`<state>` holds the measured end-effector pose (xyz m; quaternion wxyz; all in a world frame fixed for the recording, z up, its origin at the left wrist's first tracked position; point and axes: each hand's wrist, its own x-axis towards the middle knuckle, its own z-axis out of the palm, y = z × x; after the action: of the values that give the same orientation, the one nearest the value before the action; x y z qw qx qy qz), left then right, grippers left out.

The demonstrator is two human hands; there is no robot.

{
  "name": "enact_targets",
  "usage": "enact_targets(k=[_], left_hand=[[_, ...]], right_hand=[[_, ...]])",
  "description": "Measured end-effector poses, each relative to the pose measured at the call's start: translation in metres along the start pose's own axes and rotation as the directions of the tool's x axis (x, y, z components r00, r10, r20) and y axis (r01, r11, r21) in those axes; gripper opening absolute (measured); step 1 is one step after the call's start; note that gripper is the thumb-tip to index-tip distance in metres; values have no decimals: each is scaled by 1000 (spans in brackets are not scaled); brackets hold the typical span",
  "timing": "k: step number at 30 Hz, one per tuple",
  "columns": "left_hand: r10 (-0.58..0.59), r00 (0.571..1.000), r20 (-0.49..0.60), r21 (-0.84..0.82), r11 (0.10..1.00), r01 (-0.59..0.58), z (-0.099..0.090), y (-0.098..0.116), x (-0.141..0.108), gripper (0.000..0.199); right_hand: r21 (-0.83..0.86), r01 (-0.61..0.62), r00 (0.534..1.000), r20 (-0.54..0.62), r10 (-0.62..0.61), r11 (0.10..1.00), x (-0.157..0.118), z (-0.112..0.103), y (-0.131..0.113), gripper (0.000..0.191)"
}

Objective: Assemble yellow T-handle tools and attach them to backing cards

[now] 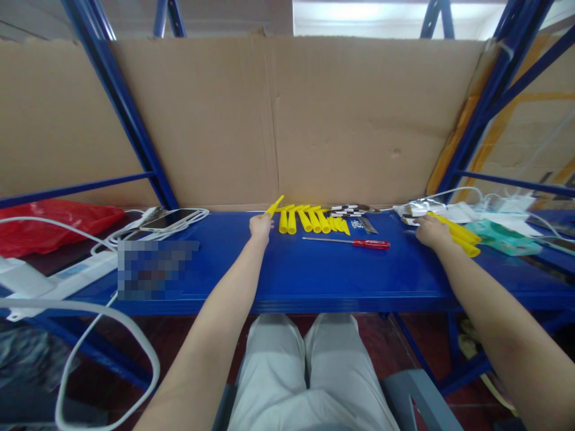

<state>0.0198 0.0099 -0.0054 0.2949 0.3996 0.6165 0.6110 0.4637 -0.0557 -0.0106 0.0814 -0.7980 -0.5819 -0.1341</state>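
Observation:
My left hand (261, 227) is closed around a slim yellow pointed piece (274, 206), its tip slanting up and to the right. Just right of that hand, several yellow tubes (307, 220) lie in a row, followed by small flat yellow pieces (338, 225). A screwdriver (372, 243) with a red handle lies in front of them. My right hand (433, 232) is at the right of the table, fingers curled downward; whatever they hold is hidden. Beside it, partly behind the hand, rest more yellow tubes (462, 237).
Black-and-white checked pieces (348, 210) and a small bag of hardware (356, 223) lie near the cardboard wall (350, 120). At right are a green plastic packet (503, 237) and white cables. On the left are a red bag (58, 224), a phone (173, 219) and a power strip (85, 272).

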Motion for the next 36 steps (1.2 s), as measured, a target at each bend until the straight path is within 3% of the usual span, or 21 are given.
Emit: enact_targets(k=[3,6,10,13,16,18,22,26,30,33,36], left_hand=[[-57,998,-5,-153,987,56,0,8,-4,24],[-74,992,105,-333,937,105,-3,13,-6,29],[48,964,262,-419,905,69,-7,14,-8,30],[148,918,369,-439,898,32,-9,17,-14,23],[177,873,455,-498,863,85,-6,23,-25,10],[168,861,481,-505,855,116,-3,26,-32,11],[157,888,433,-458,886,67,3,27,-38,27],[194,913,360,-393,919,-40,9,22,-36,18],[286,940,189,-272,934,-229,12,16,-31,14],[354,929,109,-163,928,-334,12,12,-27,19],[389,911,138,-118,920,-374,12,8,-25,38]], right_hand=[[25,12,1000,-20,-11,1000,4,6,5,45],[49,3,1000,-21,-2,999,6,9,7,45],[63,-3,1000,-13,3,998,8,11,9,44],[59,-9,1000,-17,10,998,10,13,12,43],[55,-11,1000,-26,12,998,11,14,14,42],[57,-12,1000,-26,13,998,11,15,14,42],[51,-18,999,-28,20,999,11,15,11,43],[36,26,997,-69,-24,999,10,13,6,44],[30,50,997,-57,-48,998,9,9,1,45],[40,48,998,-46,-47,998,8,9,2,45],[50,42,997,-62,-39,998,9,11,5,44]])
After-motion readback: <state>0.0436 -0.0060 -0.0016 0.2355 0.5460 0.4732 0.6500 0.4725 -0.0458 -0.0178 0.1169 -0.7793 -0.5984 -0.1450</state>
